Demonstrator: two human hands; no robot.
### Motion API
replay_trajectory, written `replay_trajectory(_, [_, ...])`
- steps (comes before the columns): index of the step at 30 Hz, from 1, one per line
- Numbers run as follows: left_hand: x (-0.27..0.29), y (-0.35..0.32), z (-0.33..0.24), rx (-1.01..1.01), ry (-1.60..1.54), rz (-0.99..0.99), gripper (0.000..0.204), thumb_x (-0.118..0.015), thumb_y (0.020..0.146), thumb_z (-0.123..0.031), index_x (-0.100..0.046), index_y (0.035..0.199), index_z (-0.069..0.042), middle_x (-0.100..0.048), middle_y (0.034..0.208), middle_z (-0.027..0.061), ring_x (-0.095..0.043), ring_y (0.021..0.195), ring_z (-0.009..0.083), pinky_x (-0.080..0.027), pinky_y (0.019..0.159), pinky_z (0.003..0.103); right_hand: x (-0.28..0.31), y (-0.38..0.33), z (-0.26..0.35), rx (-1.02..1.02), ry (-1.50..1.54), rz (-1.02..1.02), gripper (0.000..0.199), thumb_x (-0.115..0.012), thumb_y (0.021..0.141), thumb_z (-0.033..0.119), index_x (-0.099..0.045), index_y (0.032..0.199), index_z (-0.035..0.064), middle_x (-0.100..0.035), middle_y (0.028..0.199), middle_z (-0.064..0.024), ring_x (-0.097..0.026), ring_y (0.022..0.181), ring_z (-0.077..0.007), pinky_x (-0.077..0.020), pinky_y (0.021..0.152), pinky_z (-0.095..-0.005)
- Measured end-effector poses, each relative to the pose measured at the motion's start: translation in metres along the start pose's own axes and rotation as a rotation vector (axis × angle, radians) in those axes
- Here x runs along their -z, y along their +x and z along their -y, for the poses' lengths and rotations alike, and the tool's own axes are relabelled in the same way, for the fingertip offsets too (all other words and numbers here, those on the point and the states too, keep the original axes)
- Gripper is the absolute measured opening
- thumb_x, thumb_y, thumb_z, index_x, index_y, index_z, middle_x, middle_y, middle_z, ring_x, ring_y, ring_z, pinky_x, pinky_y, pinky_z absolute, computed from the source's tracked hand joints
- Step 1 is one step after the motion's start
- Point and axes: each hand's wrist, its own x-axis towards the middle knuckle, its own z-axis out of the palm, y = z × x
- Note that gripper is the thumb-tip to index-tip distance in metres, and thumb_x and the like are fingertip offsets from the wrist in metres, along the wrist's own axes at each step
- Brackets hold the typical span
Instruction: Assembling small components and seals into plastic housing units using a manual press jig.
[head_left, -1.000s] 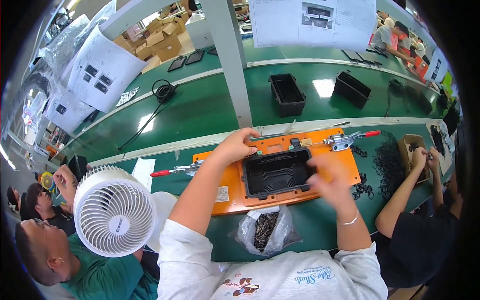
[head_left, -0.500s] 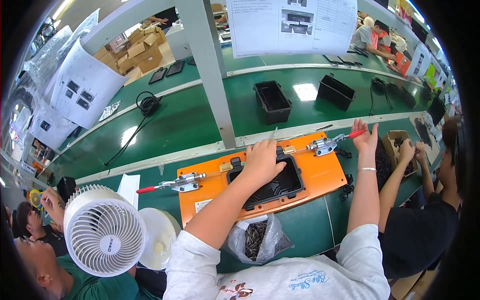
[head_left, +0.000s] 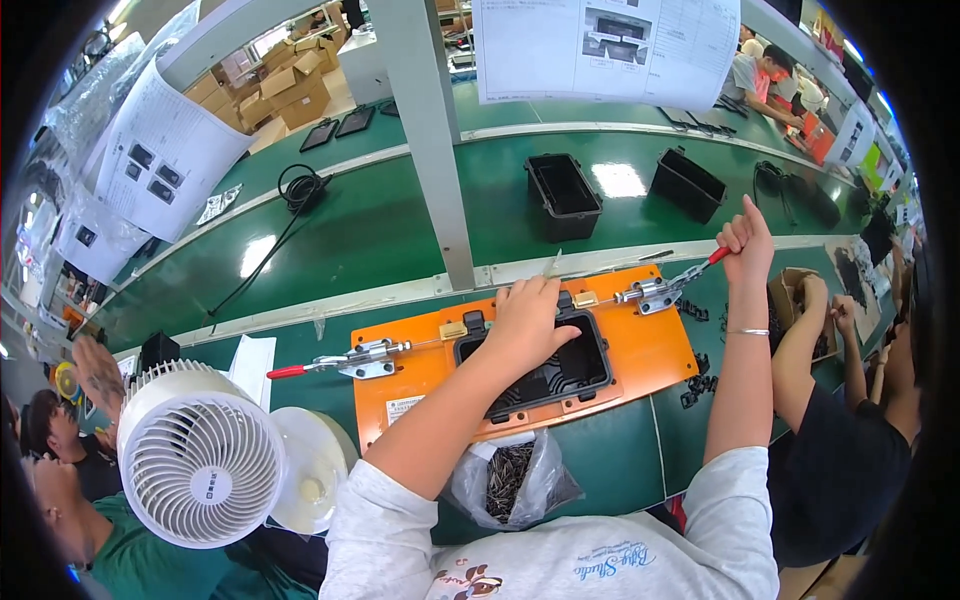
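A black plastic box (head_left: pixel 582 392) sits in an orange fixture plate (head_left: pixel 655 345) on the green bench. My left hand (head_left: pixel 525 325) lies across its far left rim, fingers curled over the edge and thumb apart over the opening. A pale pointed piece (head_left: pixel 553 265) shows past those fingertips; whether they hold it is unclear. At the fixture's right end, my right hand (head_left: pixel 748 245) has its fingers curled at the red handle of a toggle clamp (head_left: pixel 655 293), index finger pointing up. A second toggle clamp (head_left: pixel 374 359) lies at the left end, its red handle untouched.
A bag of screws (head_left: pixel 512 480) stands close before me, beside a white fan (head_left: pixel 205 470). Two black boxes (head_left: pixel 563 197) (head_left: pixel 690 183) and a coiled cable (head_left: pixel 302 185) lie on the far bench. Small black parts (head_left: pixel 700 385) sit right, near a co-worker's hands (head_left: pixel 815 298).
My right hand has gone from open-palmed to curled at the red handle, which now points up more steeply. The left hand stays on the box. The whole view has shifted slightly.
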Motion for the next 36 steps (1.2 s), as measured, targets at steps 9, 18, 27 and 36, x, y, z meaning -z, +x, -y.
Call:
replay_trajectory(9, [-0.001,0.004,-0.004,-0.004,0.04,-0.006,0.062,-0.074,0.075,-0.029,-0.051,0.123,0.002,-0.056,0.112,0.0162,-0.05,0.107,0.0332,-0.037,0.094,0.043,0.014,0.006,-0.008,0.087,0.083,-0.01,0.043,-0.061,0.089,0.019,-0.034,0.056,0.0148,-0.027,0.05,0.0053,-0.025,0.043,-0.0083,-0.0228,0.044,-0.027])
replay_trajectory(18, [-0.002,0.002,-0.001,-0.019,0.012,-0.028,0.068,-0.077,0.071,-0.033,-0.051,0.122,0.003,-0.056,0.114,0.0159,-0.05,0.109,0.0319,-0.034,0.095,0.044,-0.068,-0.077,-0.051,0.385,-1.282,0.815,0.038,-0.073,0.076,0.027,-0.055,0.057,0.0005,-0.047,0.049,-0.0148,-0.044,0.042,-0.0241,-0.0359,0.043,-0.0325])
replay_trajectory(27, [0.064,-0.091,0.03,0.07,-0.357,-0.685,0.031,-0.071,0.078,-0.015,-0.062,0.106,-0.004,-0.059,0.112,0.015,-0.055,0.104,0.0274,-0.044,0.09,0.039,-0.071,-0.08,-0.041,0.215,-1.116,0.758,0.043,-0.069,0.083,0.018,-0.043,0.054,0.0004,-0.037,0.047,0.0007,-0.035,0.044,-0.0055,-0.0281,0.039,-0.0246])
replay_trajectory(36, [0.072,-0.19,0.101,0.816,-0.938,-1.398,0.054,-0.06,0.09,-0.017,-0.033,0.133,0.001,-0.044,0.125,0.0153,-0.047,0.115,0.0219,-0.036,0.097,0.036,-0.012,-0.011,-0.003,0.258,-0.33,-0.096,0.035,-0.063,0.09,0.026,-0.049,0.064,0.0079,-0.041,0.058,0.0002,-0.039,0.053,-0.0102,-0.0319,0.051,-0.0257])
